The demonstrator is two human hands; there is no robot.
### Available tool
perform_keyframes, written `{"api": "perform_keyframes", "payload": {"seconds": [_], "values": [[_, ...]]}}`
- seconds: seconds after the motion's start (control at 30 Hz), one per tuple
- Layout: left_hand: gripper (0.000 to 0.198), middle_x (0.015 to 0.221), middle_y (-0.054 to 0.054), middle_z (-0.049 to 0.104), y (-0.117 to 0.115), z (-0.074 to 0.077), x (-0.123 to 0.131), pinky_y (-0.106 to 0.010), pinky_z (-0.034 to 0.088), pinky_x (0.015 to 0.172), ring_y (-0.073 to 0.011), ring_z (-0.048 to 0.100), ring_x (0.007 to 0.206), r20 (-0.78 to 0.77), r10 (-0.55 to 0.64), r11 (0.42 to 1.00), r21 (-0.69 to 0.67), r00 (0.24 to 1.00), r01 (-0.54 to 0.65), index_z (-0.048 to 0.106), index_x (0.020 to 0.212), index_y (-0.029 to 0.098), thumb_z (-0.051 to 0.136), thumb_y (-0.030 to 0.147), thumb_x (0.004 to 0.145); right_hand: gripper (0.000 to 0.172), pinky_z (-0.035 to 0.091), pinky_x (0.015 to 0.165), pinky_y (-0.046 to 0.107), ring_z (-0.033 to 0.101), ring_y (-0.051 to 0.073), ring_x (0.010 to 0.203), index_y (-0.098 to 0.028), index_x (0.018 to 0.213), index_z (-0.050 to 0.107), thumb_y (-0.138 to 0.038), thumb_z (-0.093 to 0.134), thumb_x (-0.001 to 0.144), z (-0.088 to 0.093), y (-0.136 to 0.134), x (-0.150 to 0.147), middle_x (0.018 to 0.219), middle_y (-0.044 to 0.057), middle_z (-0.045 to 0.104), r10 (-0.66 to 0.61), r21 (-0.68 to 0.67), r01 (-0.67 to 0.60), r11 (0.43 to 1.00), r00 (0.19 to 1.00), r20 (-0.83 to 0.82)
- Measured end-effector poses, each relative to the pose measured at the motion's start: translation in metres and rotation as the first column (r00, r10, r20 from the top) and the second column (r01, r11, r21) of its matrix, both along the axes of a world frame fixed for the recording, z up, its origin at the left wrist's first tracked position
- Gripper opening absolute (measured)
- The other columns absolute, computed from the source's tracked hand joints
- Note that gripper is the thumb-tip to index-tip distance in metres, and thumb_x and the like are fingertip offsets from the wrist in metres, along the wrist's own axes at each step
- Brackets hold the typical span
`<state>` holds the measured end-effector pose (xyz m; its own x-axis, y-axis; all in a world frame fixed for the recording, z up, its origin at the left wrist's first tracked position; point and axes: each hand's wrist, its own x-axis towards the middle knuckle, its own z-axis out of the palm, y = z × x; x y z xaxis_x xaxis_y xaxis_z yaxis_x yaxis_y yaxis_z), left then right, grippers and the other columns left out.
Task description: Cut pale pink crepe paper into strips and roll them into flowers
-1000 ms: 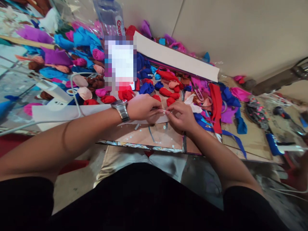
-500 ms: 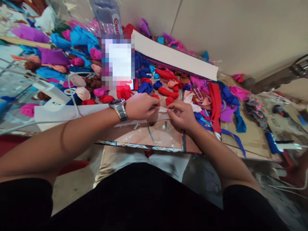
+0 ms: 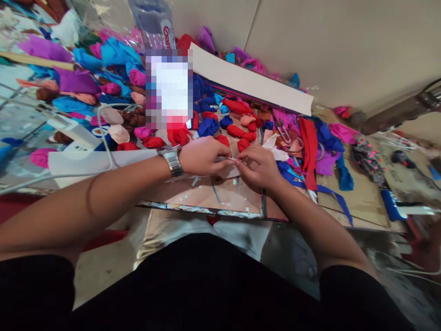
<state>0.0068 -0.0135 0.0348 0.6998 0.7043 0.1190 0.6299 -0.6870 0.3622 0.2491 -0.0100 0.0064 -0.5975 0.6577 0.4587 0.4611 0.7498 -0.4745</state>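
Observation:
My left hand (image 3: pixel 204 154), with a metal watch (image 3: pixel 172 160) on its wrist, is closed in a pinch above the front of the table. Between its fingertips and those of my right hand (image 3: pixel 261 166) runs a thin pale strip (image 3: pixel 231 159), too small to make out fully. My right hand is closed on the other end, thumb and forefinger together, and the fingertips of both hands nearly meet. Under my left hand lies a long white sheet (image 3: pixel 138 162). Bundles of red cloth (image 3: pixel 243 145) lie just behind the fingers.
Coloured cloth bundles (image 3: pixel 79 80) cover the back and left of the table. A large clear bottle (image 3: pixel 151 23) stands behind a blurred bright screen (image 3: pixel 171 87). Small pink-handled snips (image 3: pixel 284 132) and a red strip (image 3: pixel 308 151) lie to the right. A white cable (image 3: pixel 107 133) crosses the left side.
My hands have come closer together and the pale strip between them shows shorter. My right fingertips have moved slightly left and down.

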Motion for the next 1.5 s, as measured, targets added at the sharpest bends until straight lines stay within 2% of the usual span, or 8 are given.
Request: {"api": "perform_keyframes", "payload": {"seconds": [0.2, 0.33, 0.43, 0.73, 0.93, 1.3, 1.37, 1.5], "values": [[0.027, 0.084, -0.010, 0.076, -0.007, 0.001, 0.006, -0.033, 0.027, 0.059, -0.0199, 0.066, 0.070, -0.217, -0.032, 0.968, 0.236, 0.976, 0.084, 0.072, 0.097, 0.015, 0.050, 0.029, 0.105, 0.016, 0.049, 0.079, 0.040, 0.067, 0.022, 0.078, -0.024, 0.088, 0.070, -0.035, 0.064, 0.097, -0.003, 0.002, 0.001, 0.082, 0.004, 0.075, -0.015, 0.002, 0.015, 1.000, 1.000, 0.019], [0.019, 0.082, -0.010, 0.075, -0.005, 0.000, 0.006, -0.034, 0.030, 0.058, -0.0214, 0.067, 0.071, -0.258, -0.067, 0.946, 0.291, 0.964, 0.143, 0.072, 0.098, 0.013, 0.056, 0.023, 0.101, 0.009, 0.049, 0.081, 0.041, 0.069, 0.023, 0.080, -0.024, 0.089, 0.071, -0.031, 0.066, 0.094, -0.004, 0.001, 0.000, 0.083, 0.004, 0.076, -0.005, -0.006, 0.005, 1.000, 1.000, 0.023], [0.020, 0.082, -0.011, 0.074, -0.004, 0.000, 0.005, -0.034, 0.034, 0.060, -0.0211, 0.066, 0.070, -0.259, -0.070, 0.933, 0.326, 0.963, 0.155, 0.073, 0.096, 0.013, 0.055, 0.021, 0.101, 0.006, 0.049, 0.081, 0.041, 0.069, 0.023, 0.081, -0.024, 0.090, 0.071, -0.030, 0.069, 0.092, -0.005, 0.000, -0.001, 0.084, 0.004, 0.076, 0.006, 0.005, -0.007, 1.000, 1.000, 0.026], [0.019, 0.083, -0.012, 0.074, -0.009, 0.003, 0.008, -0.036, 0.037, 0.065, -0.0224, 0.067, 0.075, -0.299, -0.105, 0.892, 0.393, 0.948, 0.223, 0.075, 0.096, 0.012, 0.057, 0.015, 0.097, 0.009, 0.048, 0.082, 0.040, 0.068, 0.022, 0.081, -0.024, 0.089, 0.070, -0.031, 0.067, 0.094, -0.007, 0.000, -0.002, 0.084, 0.004, 0.076, -0.027, 0.006, 0.026, 1.000, 0.999, 0.042], [0.016, 0.081, -0.012, 0.074, -0.008, 0.001, 0.007, -0.036, 0.036, 0.065, -0.0216, 0.066, 0.072, -0.228, -0.110, 0.896, 0.398, 0.968, 0.196, 0.075, 0.091, 0.012, 0.060, 0.014, 0.095, 0.011, 0.048, 0.080, 0.040, 0.067, 0.022, 0.079, -0.024, 0.088, 0.070, -0.031, 0.066, 0.095, -0.007, 0.001, -0.003, 0.083, 0.004, 0.076, -0.019, 0.009, 0.019, 1.000, 0.999, 0.036], [0.015, 0.080, -0.012, 0.075, -0.007, -0.003, 0.008, -0.036, 0.035, 0.062, -0.0216, 0.066, 0.068, -0.222, -0.095, 0.915, 0.365, 0.970, 0.173, 0.073, 0.089, 0.013, 0.060, 0.017, 0.095, 0.008, 0.048, 0.080, 0.040, 0.068, 0.022, 0.078, -0.024, 0.088, 0.070, -0.030, 0.068, 0.093, -0.008, 0.001, -0.002, 0.082, 0.003, 0.075, -0.020, 0.010, 0.019, 1.000, 0.999, 0.043], [0.020, 0.079, -0.012, 0.075, -0.007, -0.004, 0.009, -0.035, 0.033, 0.061, -0.0213, 0.066, 0.067, -0.205, -0.077, 0.931, 0.336, 0.976, 0.144, 0.073, 0.088, 0.013, 0.058, 0.023, 0.097, 0.007, 0.048, 0.081, 0.040, 0.068, 0.022, 0.079, -0.024, 0.088, 0.070, -0.029, 0.068, 0.093, -0.008, 0.001, -0.002, 0.082, 0.003, 0.075, -0.013, 0.013, 0.012, 1.000, 0.999, 0.037], [0.036, 0.078, -0.009, 0.075, -0.005, -0.009, 0.007, -0.034, 0.025, 0.056, -0.0204, 0.066, 0.065, -0.096, 0.023, 0.971, 0.240, 0.995, 0.001, 0.074, 0.091, 0.017, 0.049, 0.040, 0.103, 0.012, 0.050, 0.080, 0.039, 0.068, 0.022, 0.081, -0.024, 0.086, 0.071, -0.033, 0.068, 0.094, -0.005, 0.000, -0.002, 0.083, 0.004, 0.075, -0.045, -0.018, 0.044, 0.999, 0.999, -0.005]]}}
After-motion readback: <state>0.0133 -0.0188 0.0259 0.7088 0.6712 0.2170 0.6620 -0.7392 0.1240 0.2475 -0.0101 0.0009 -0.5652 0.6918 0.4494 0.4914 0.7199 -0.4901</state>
